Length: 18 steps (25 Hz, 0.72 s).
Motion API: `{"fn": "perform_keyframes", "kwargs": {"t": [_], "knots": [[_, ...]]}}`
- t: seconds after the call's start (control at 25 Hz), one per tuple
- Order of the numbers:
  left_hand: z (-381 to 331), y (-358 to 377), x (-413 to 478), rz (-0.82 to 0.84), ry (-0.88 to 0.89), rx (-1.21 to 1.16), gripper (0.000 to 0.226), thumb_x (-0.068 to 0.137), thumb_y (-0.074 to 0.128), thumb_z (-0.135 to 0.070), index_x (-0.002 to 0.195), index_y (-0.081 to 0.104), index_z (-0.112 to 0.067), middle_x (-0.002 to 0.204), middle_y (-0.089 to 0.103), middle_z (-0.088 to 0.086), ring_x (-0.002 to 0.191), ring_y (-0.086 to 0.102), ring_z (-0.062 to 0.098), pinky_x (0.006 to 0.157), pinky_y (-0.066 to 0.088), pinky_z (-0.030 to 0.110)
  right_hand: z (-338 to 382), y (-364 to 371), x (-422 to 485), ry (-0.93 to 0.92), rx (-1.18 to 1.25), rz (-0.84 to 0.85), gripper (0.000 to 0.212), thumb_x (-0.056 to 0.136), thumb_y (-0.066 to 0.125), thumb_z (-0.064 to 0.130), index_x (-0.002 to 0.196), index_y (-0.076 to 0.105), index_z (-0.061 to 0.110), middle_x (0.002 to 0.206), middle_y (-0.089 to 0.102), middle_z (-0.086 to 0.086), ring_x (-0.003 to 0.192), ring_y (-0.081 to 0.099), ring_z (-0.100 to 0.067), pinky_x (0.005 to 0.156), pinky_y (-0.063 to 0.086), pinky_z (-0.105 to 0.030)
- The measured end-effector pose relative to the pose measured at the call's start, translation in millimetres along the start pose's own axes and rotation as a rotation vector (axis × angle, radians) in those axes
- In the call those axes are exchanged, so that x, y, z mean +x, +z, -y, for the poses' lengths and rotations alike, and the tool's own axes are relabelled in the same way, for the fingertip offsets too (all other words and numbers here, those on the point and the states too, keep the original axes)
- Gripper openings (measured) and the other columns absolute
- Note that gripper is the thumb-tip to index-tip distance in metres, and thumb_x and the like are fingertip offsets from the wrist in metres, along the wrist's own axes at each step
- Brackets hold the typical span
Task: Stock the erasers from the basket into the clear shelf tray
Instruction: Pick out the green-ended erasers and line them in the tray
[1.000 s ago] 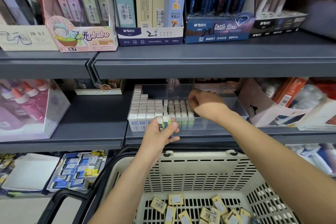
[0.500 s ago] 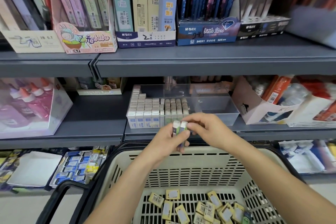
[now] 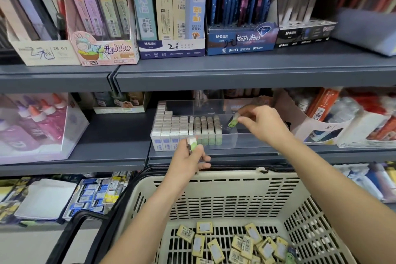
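Note:
A clear shelf tray [image 3: 242, 141] sits on the middle shelf, its left half packed with rows of white and green-sleeved erasers [image 3: 188, 128]. My right hand [image 3: 261, 124] pinches a green eraser [image 3: 233, 121] over the tray's bare right part. My left hand [image 3: 188, 161] is just in front of the tray's front wall and grips a green-and-white eraser [image 3: 192, 143]. Below, a beige basket [image 3: 214, 191] holds several yellow-wrapped erasers [image 3: 240, 244] on its floor.
The upper shelf edge [image 3: 235, 79] overhangs the tray. A white carton [image 3: 308, 126] of packs stands right of the tray, a pink box of glue bottles [image 3: 38, 126] to the left. The basket's black handle [image 3: 85, 221] lies at lower left.
My hands met above the basket rim, where the right took one eraser from the left. The right hand has since carried it up over the tray; the left rose slightly.

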<state>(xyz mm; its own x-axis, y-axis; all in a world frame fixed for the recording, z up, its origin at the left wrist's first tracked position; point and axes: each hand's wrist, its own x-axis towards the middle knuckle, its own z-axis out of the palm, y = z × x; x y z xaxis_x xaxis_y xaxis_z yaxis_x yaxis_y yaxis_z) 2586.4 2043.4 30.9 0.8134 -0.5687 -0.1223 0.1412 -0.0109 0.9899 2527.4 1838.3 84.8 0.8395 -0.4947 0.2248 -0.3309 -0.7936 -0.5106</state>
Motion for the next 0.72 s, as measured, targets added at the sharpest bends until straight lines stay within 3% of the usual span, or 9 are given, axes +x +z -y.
{"fn": "perform_keyframes", "kwargs": {"t": [0.12, 0.2, 0.32, 0.52, 0.6, 0.72], "knots": [[3, -2, 0, -0.037, -0.034, -0.101, 0.002, 0.098, 0.042, -0.012, 0.099, 0.042, -0.014, 0.078, 0.053, 0.004, 0.065, 0.058, 0.012, 0.054, 0.049, 0.024, 5, 12, 5, -0.034, -0.102, 0.123, 0.016, 0.089, 0.057, 0.036, 0.097, 0.068, 0.028, 0.082, 0.065, 0.007, 0.072, 0.054, -0.014, 0.069, 0.042, -0.026], [5, -4, 0, -0.035, -0.065, -0.196, 0.006, 0.096, 0.040, -0.008, 0.094, 0.043, -0.013, 0.079, 0.054, 0.006, 0.066, 0.058, 0.014, 0.051, 0.048, 0.024, 7, 19, 7, -0.049, -0.143, 0.193, 0.019, 0.090, 0.055, 0.038, 0.101, 0.068, 0.028, 0.094, 0.069, 0.006, 0.086, 0.060, -0.017, 0.082, 0.047, -0.032], [5, -6, -1, -0.039, -0.036, -0.192, 0.008, 0.094, 0.043, -0.008, 0.091, 0.050, -0.012, 0.082, 0.059, 0.004, 0.073, 0.062, 0.012, 0.059, 0.052, 0.027, 5, 24, 8, -0.067, -0.202, 0.269, 0.023, 0.092, 0.051, 0.039, 0.106, 0.065, 0.029, 0.104, 0.068, 0.006, 0.102, 0.060, -0.019, 0.100, 0.040, -0.043], [4, -4, -2, -0.070, 0.083, -0.006, 0.009, 0.092, 0.056, -0.016, 0.095, 0.060, -0.023, 0.092, 0.064, -0.003, 0.087, 0.060, 0.008, 0.079, 0.051, 0.026, 5, 29, 10, -0.122, -0.307, 0.331, 0.028, 0.098, 0.039, 0.031, 0.110, 0.064, 0.028, 0.113, 0.066, 0.003, 0.106, 0.057, -0.023, 0.102, 0.030, -0.042], [2, -2, -3, -0.058, 0.118, 0.044, 0.014, 0.091, 0.057, -0.016, 0.098, 0.060, -0.028, 0.096, 0.062, -0.004, 0.087, 0.058, 0.007, 0.077, 0.050, 0.021, 7, 30, 10, -0.138, -0.340, 0.333, 0.031, 0.099, 0.035, 0.029, 0.110, 0.064, 0.028, 0.113, 0.066, 0.001, 0.106, 0.057, -0.025, 0.101, 0.027, -0.041], [1, 1, -5, -0.044, 0.098, 0.018, 0.018, 0.091, 0.058, -0.010, 0.105, 0.061, -0.021, 0.094, 0.062, -0.003, 0.081, 0.059, 0.004, 0.067, 0.052, 0.016, 8, 27, 3, -0.194, -0.386, 0.264, 0.031, 0.099, 0.035, 0.028, 0.111, 0.063, 0.027, 0.111, 0.067, 0.001, 0.106, 0.058, -0.025, 0.097, 0.031, -0.039]]}}
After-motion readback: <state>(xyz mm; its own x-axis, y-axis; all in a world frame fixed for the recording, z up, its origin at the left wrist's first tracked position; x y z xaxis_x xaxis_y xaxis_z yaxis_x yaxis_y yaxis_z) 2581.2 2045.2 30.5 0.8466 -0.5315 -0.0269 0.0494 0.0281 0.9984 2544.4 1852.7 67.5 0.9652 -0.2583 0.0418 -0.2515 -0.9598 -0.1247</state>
